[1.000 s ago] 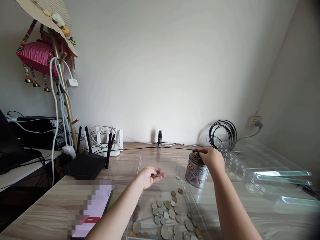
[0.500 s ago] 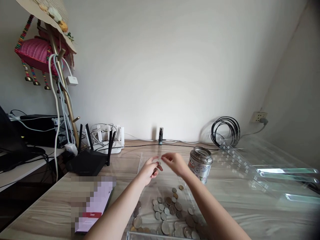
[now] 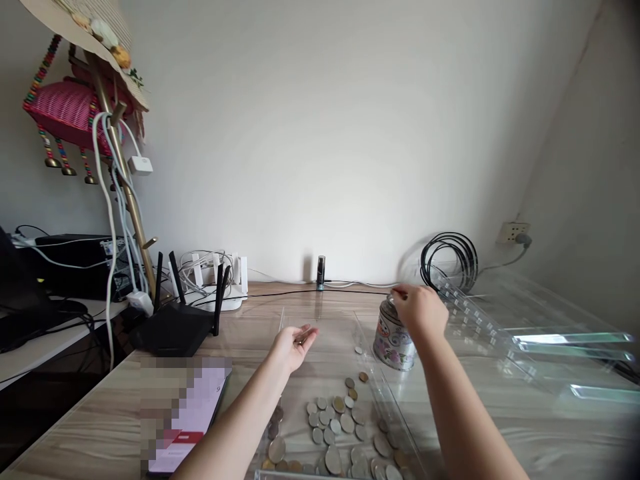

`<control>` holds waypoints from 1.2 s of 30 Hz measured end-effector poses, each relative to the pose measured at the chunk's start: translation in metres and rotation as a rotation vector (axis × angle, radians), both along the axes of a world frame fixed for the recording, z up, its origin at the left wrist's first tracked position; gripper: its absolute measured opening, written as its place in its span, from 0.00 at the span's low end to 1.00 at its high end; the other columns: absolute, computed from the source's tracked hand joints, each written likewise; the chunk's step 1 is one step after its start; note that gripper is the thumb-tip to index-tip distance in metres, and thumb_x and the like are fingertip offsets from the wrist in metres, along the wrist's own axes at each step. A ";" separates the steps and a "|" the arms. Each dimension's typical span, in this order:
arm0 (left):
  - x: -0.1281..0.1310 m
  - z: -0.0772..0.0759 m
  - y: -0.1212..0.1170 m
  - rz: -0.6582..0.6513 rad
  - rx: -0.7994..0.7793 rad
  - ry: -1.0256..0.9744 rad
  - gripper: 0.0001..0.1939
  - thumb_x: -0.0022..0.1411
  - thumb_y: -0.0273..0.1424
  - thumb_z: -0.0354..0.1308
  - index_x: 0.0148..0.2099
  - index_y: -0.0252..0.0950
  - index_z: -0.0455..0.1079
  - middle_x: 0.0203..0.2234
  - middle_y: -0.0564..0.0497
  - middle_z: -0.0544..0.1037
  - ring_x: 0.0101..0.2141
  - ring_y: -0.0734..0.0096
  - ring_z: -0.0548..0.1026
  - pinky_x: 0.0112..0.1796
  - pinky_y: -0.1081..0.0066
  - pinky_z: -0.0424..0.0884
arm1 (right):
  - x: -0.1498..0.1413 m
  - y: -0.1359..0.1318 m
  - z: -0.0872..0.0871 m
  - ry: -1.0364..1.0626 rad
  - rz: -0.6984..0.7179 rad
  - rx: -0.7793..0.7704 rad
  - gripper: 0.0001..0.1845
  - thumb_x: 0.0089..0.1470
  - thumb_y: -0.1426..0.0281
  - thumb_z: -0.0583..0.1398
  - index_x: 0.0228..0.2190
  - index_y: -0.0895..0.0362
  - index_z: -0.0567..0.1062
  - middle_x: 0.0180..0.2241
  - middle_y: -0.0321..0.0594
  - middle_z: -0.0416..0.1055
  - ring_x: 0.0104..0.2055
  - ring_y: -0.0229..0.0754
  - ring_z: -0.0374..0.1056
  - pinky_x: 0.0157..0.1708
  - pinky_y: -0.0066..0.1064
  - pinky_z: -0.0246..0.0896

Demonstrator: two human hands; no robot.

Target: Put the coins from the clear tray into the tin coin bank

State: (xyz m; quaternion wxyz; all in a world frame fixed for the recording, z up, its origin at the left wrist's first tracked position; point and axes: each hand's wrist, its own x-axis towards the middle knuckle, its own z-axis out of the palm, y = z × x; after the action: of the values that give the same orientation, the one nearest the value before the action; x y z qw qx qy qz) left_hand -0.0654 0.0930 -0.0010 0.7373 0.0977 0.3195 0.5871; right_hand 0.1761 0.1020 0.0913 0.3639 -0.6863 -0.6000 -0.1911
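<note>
Two hands over wooden counter (image 3: 320,300): right hand (image 3: 420,312) narrow at tin (image 3: 394,343), left hand (image 3: 295,347) half-curled; pale wall (image 3: 350,133) behind.

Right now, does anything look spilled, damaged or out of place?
Nothing looks spilled or damaged. Coins lie loose in the clear tray; one coin sits apart near the upright tin, which hardly seems odd.

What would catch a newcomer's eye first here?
Probably the pink woven basket hanging at upper left, strung with colourful beads and small bells. Next, the coins scattered low in the middle, and the right hand at the top of a flower-patterned tin beyond them.
</note>
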 end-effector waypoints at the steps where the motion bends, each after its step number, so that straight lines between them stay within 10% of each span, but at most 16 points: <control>1: 0.001 -0.001 0.000 -0.041 0.000 0.006 0.13 0.48 0.16 0.43 0.38 0.23 0.59 0.27 0.38 0.71 0.35 0.60 0.72 0.31 0.71 0.71 | 0.010 0.003 0.000 0.018 -0.039 -0.079 0.12 0.40 0.66 0.53 0.25 0.53 0.74 0.25 0.42 0.70 0.31 0.43 0.62 0.23 0.28 0.49; 7: 0.008 0.005 -0.008 -0.081 0.062 0.128 0.17 0.45 0.11 0.41 0.40 0.24 0.57 0.27 0.42 0.70 0.33 0.66 0.72 0.34 0.72 0.70 | 0.029 0.013 -0.005 0.078 -0.022 -0.237 0.12 0.36 0.65 0.55 0.25 0.51 0.75 0.24 0.41 0.70 0.26 0.42 0.62 0.24 0.30 0.50; 14: 0.008 0.009 -0.010 -0.158 0.275 0.481 0.13 0.52 0.22 0.44 0.42 0.29 0.57 0.19 0.50 0.69 0.13 0.83 0.63 0.12 0.83 0.53 | -0.014 0.002 -0.006 0.165 0.223 0.281 0.16 0.45 0.65 0.50 0.32 0.57 0.73 0.27 0.40 0.70 0.27 0.37 0.61 0.29 0.27 0.53; 23: 0.012 0.009 -0.011 -0.158 0.434 0.705 0.18 0.51 0.33 0.43 0.46 0.36 0.56 0.12 0.61 0.58 0.09 0.86 0.52 0.12 0.82 0.40 | -0.101 -0.002 -0.055 0.361 1.148 -0.551 0.17 0.46 0.62 0.51 0.28 0.61 0.73 0.23 0.39 0.70 0.25 0.35 0.63 0.24 0.24 0.55; 30: 0.014 0.012 -0.016 -0.278 0.423 0.641 0.18 0.50 0.33 0.44 0.44 0.35 0.58 0.12 0.59 0.60 0.09 0.85 0.53 0.12 0.82 0.40 | -0.078 -0.003 -0.032 0.323 0.916 -0.320 0.15 0.43 0.62 0.53 0.24 0.59 0.73 0.25 0.39 0.70 0.27 0.36 0.63 0.27 0.26 0.55; 36: 0.016 0.016 -0.017 -0.184 0.499 0.671 0.22 0.51 0.33 0.46 0.50 0.37 0.53 0.13 0.58 0.63 0.10 0.85 0.56 0.13 0.83 0.44 | -0.083 -0.005 -0.037 0.321 0.974 -0.593 0.18 0.44 0.60 0.51 0.25 0.61 0.73 0.22 0.38 0.69 0.21 0.33 0.61 0.20 0.24 0.53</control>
State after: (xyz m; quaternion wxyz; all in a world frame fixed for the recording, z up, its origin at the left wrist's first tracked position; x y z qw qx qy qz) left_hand -0.0490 0.0762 0.0149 0.5956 0.4867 0.3798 0.5139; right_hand 0.0935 0.0965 0.0547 0.2885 -0.4245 -0.8113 0.2800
